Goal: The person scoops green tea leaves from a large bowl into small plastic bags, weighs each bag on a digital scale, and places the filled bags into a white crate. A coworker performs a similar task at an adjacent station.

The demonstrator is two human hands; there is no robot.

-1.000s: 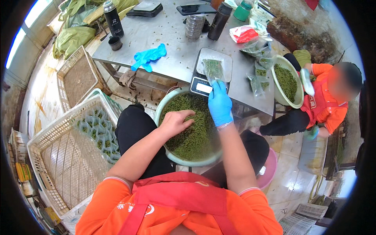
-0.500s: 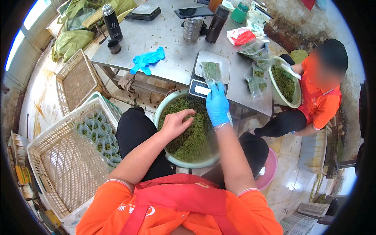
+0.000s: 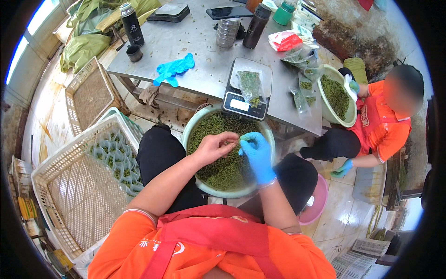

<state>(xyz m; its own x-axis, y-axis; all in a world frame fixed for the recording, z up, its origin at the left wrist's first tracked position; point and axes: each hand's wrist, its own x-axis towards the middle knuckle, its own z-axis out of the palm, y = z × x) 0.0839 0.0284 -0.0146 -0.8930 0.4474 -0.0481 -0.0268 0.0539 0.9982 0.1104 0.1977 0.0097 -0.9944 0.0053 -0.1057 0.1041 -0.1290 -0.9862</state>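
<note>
1. Green berries (image 3: 220, 176) fill a pale round tub (image 3: 241, 191) at the centre of the clock, between the wearer's knees.
2. Bare left hand (image 3: 214, 148): over the berries, fingers bent and bunched near the thumb, tips aimed at 2 o'clock.
3. Gloved right hand (image 3: 257, 157): thumb and forefinger curve toward each other beside the left fingertips. A speck of green shows there; I cannot tell whether either hand's fingers are pinched shut on it.
4. Between 12 and 1 o'clock, a clear bag (image 3: 250, 83) of berries lies on a scale (image 3: 266, 83) at the desk (image 3: 204, 65) edge, touched by neither hand. The scale's display glows white, digits unreadable.
5. Pale lettering marks the wearer's orange shirt (image 3: 130, 242) at 6 o'clock, partly covered by red apron straps; a dark bottle (image 3: 133, 29) at 11 o'clock bears a light mark.
</note>
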